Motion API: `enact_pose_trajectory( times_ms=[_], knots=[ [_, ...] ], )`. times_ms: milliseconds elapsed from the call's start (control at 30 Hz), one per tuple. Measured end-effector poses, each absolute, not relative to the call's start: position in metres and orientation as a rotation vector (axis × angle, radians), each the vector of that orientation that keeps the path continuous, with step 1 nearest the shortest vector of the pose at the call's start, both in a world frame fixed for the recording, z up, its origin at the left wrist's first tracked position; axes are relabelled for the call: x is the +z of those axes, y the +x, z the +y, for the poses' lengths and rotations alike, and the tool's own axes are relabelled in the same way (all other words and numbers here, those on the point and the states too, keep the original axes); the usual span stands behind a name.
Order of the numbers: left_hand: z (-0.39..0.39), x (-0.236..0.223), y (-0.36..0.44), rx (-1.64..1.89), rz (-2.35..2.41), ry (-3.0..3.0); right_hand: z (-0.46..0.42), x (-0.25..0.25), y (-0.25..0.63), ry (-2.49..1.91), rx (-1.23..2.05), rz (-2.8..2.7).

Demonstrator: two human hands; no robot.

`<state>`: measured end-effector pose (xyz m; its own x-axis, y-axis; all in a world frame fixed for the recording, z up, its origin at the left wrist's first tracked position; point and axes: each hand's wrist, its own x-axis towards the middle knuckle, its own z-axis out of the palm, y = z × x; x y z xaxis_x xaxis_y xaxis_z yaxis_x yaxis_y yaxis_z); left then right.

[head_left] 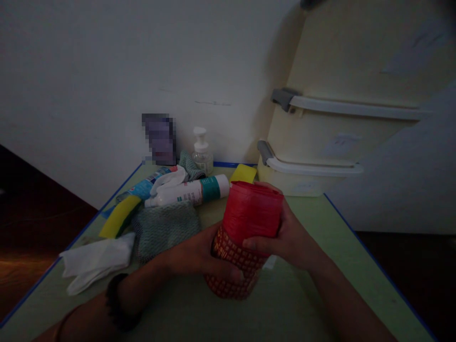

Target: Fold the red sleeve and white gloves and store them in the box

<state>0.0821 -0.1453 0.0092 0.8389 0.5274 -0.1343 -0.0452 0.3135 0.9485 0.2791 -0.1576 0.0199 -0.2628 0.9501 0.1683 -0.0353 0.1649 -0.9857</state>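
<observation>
In the head view, my left hand (223, 268) wraps round a dark red canister (237, 259) printed with rows of gold characters. It is tilted above the table, its top leaning away from me. A bright red roll of thin plastic (252, 209), perhaps bags, stands out of its upper end. My right hand (285, 237) grips this roll from the right, thumb across the front near where it meets the canister. How far the roll reaches inside is hidden. The fingers behind both things are mostly out of sight.
Left of my hands lie a grey-green mesh cloth (167, 228), white gloves (101, 261), a yellow sponge (121, 216), a white spray can (194, 191) and a blue bottle (146, 183). Behind are a pump bottle (202, 154), a yellow block (244, 174) and stacked cream storage boxes (317, 137).
</observation>
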Motion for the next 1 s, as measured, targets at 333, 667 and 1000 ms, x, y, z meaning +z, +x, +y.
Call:
enact_pose_trajectory(
  times_ms=[333, 667, 1000],
  knots=[
    [-0.142, -0.002, 0.084, 0.421, 0.372, 1.229, -0.16, 0.026, 0.29, -0.727, 1.413, -1.472],
    [-0.143, -0.009, 0.082, 0.451, 0.302, 1.183, -0.155, 0.018, 0.29, -0.784, 1.367, -1.574],
    [-0.144, 0.0, 0.084, 0.53, 0.435, 1.443, -0.157, 0.024, 0.298, -0.731, 1.258, -1.636]
  ],
)
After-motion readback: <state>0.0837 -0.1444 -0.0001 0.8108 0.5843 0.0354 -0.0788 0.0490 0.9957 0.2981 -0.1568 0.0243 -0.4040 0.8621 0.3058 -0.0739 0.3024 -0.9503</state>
